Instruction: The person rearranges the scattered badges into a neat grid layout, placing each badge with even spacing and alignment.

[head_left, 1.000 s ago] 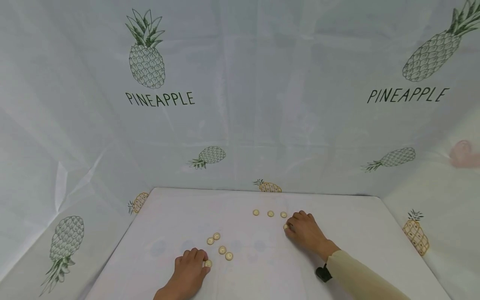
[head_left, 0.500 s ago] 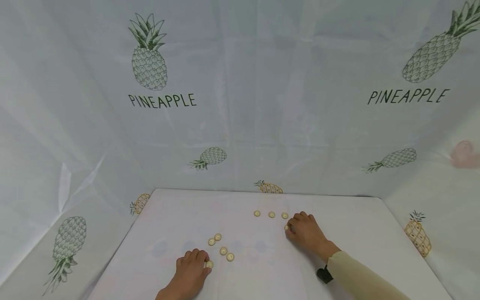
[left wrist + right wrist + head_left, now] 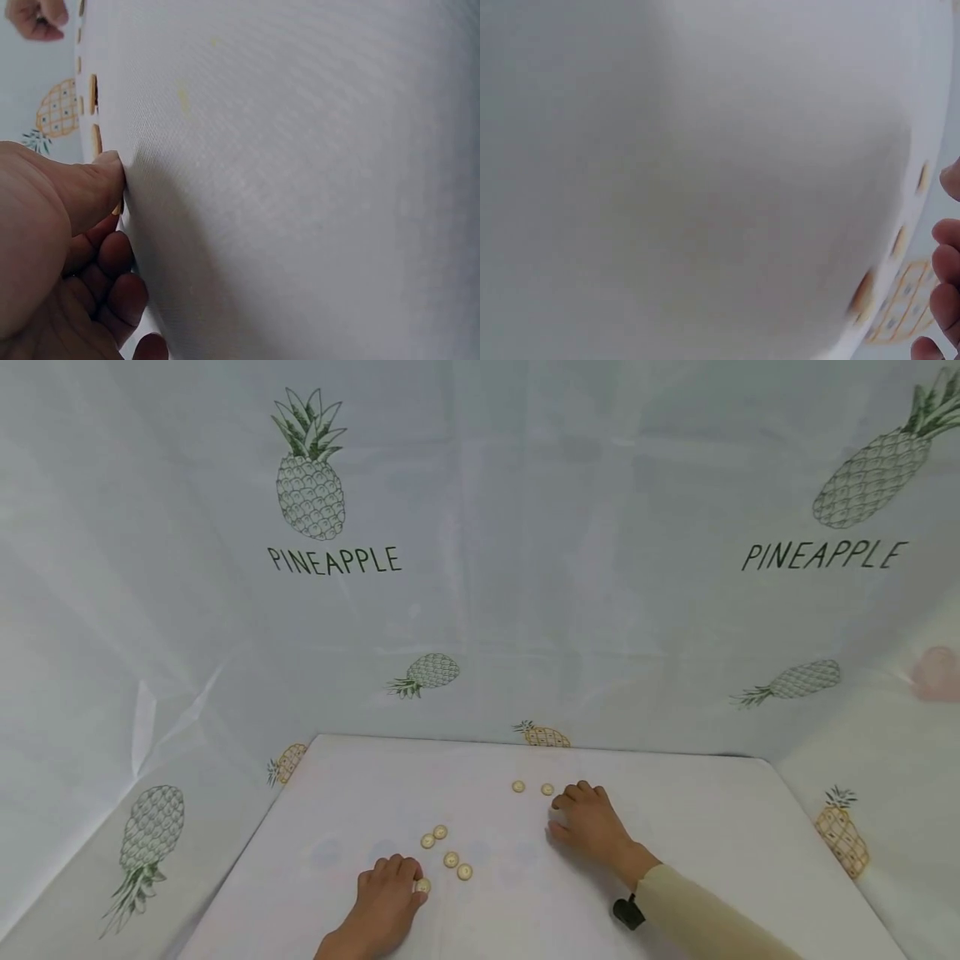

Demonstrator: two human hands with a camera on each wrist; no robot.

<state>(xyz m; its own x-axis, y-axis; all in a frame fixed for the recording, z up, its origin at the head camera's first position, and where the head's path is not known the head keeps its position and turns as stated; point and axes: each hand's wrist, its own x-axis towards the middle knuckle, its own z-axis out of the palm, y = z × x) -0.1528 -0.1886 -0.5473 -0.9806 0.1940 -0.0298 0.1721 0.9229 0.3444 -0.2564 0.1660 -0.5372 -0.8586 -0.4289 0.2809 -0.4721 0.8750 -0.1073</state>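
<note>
Small round beige buttons lie on the white tabletop. My left hand (image 3: 384, 897) rests low on the table and pinches one button (image 3: 423, 886) at its edge; in the left wrist view a sliver of that button (image 3: 118, 207) shows under the thumb. My right hand (image 3: 592, 827) hovers at the far row, its thumb and index finger apart with nothing between them. Two buttons of that row, a left one (image 3: 518, 786) and a right one (image 3: 547, 789), show beside its fingertips. In the right wrist view a button (image 3: 862, 295) lies below the loosely bent fingers (image 3: 946, 262).
Several loose buttons lie right of my left hand: an upper pair, including one button (image 3: 440, 832), and a lower pair, including another button (image 3: 465, 872). A pineapple-print cloth (image 3: 487, 568) hangs behind the table (image 3: 675, 860) and along its sides.
My right hand has let go of the button it held and shifted left, now covering the row's right end. My left hand stays on its button. The head view has shifted slightly.
</note>
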